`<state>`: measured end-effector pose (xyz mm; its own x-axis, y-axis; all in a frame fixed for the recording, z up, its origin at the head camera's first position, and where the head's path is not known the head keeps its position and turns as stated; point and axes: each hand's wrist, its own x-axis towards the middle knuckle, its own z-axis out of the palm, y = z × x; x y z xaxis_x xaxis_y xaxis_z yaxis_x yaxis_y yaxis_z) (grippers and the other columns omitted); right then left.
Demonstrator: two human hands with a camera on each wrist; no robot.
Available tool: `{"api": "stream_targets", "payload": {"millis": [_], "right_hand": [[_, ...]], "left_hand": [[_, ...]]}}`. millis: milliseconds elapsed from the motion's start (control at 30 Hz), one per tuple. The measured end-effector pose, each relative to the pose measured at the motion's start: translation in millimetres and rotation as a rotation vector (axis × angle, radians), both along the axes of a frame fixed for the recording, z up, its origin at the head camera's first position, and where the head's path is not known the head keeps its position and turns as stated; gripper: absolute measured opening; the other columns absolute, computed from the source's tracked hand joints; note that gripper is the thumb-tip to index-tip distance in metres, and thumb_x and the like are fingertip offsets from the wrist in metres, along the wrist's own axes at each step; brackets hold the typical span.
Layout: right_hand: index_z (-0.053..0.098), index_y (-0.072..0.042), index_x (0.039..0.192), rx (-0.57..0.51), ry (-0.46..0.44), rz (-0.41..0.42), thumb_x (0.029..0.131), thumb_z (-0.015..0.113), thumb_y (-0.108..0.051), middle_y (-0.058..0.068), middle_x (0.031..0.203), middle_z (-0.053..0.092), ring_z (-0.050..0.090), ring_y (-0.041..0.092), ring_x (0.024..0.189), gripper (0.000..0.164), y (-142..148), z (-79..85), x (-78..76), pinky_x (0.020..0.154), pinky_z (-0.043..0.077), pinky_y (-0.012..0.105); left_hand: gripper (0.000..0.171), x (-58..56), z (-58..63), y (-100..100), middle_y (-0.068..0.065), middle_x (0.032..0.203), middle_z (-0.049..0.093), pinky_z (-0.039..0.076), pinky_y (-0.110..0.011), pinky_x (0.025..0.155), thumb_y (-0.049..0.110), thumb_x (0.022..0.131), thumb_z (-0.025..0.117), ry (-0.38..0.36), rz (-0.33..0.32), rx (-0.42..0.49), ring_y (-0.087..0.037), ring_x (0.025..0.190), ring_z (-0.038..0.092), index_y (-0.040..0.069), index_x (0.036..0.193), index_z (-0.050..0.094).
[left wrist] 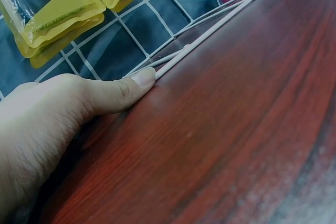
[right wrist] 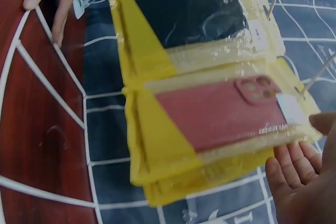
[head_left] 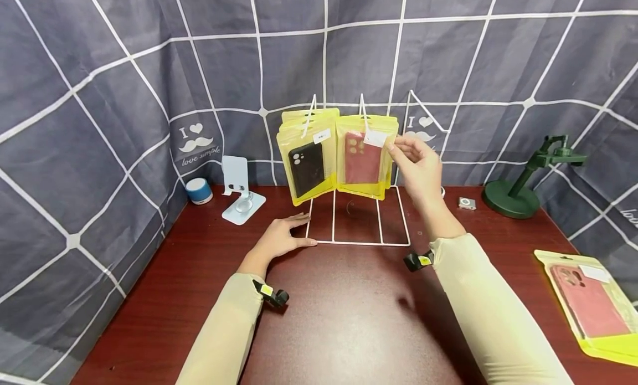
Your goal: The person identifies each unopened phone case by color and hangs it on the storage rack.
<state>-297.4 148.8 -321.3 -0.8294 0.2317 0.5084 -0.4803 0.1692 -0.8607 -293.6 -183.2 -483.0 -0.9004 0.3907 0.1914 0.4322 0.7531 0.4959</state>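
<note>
A packaged pink phone case (head_left: 362,160), in a clear and yellow bag with a white label, hangs from the middle hook of a white wire rack (head_left: 366,243). My right hand (head_left: 417,166) pinches this bag's right edge near the label, as the right wrist view also shows; another bag (right wrist: 210,177) hangs behind it. On the left hook hang bagged phone cases, a black phone case (head_left: 307,169) in front. My left hand (head_left: 280,238) rests at the rack base's front left corner, fingers extended, thumb (left wrist: 137,80) against the wire.
The rack's right hook (head_left: 430,112) bears nothing. A blue speaker-like cylinder (head_left: 199,191) and a white phone stand (head_left: 241,194) are at left. Rightward are a small silver player (head_left: 467,203), a green stand (head_left: 518,191) and another bagged pink phone case (head_left: 590,302). A grey checked curtain (head_left: 359,58) hangs behind.
</note>
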Motion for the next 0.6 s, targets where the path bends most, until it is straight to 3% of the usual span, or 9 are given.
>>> {"api": "stream_targets", "payload": {"millis": [267, 467, 600], "right_hand": [[0.075, -0.001, 0.103, -0.070, -0.016, 0.031, 0.082, 0.085, -0.018, -0.006, 0.084, 0.074, 0.067, 0.005, 0.077, 0.029, 30, -19.5, 17.5, 0.070, 0.049, 0.016], [0.072, 0.006, 0.106, -0.054, -0.024, 0.058, 0.083, 0.084, -0.014, -0.005, 0.087, 0.075, 0.069, 0.005, 0.080, 0.032, 54, -28.0, 36.0, 0.072, 0.050, 0.016], [0.069, 0.009, 0.112, 0.002, -0.076, 0.047, 0.085, 0.083, -0.012, -0.007, 0.090, 0.075, 0.068, 0.005, 0.082, 0.037, 77, -38.6, 50.3, 0.072, 0.049, 0.014]], "left_hand": [[0.088, -0.6, 1.1, -1, 0.001, 0.148, 0.053, 0.037, -0.041, 0.114, 0.073, 0.075, 0.073, -0.006, -0.001, -0.011, -0.018, 0.141, 0.044, 0.019, 0.143, 0.060], [0.090, -0.7, 3.2, -1, 0.000, 0.149, 0.053, 0.037, -0.042, 0.114, 0.075, 0.075, 0.071, -0.005, -0.005, -0.018, -0.019, 0.142, 0.043, 0.020, 0.145, 0.058], [0.090, 0.8, 2.8, -1, 0.000, 0.150, 0.052, 0.036, -0.042, 0.115, 0.075, 0.076, 0.070, -0.015, -0.001, -0.021, -0.020, 0.142, 0.042, 0.020, 0.145, 0.057]]}}
